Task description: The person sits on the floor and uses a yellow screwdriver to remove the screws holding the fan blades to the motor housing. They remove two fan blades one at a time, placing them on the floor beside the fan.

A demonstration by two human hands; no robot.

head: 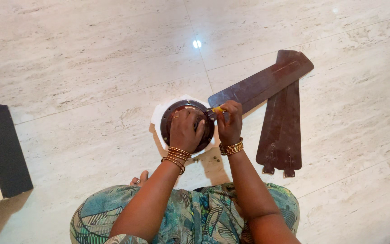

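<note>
Fingers [190,118] of our left hand [185,130] press down on the fan motor [168,122] on the floor [91,68]; our right hand [229,122] grips a yellow-handled screwdriver [218,109] at one attached blade [260,86]. Two blades [281,135] lie beside, unmounted.

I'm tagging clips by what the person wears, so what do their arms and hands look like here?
Both forearms are bare, with no sleeves reaching them. The left hand has a ring on one finger and a stack of thin gold and reddish bangles at the wrist. The right hand has a tighter band of gold bangles at its wrist. A teal patterned dress covers the lap.
</note>
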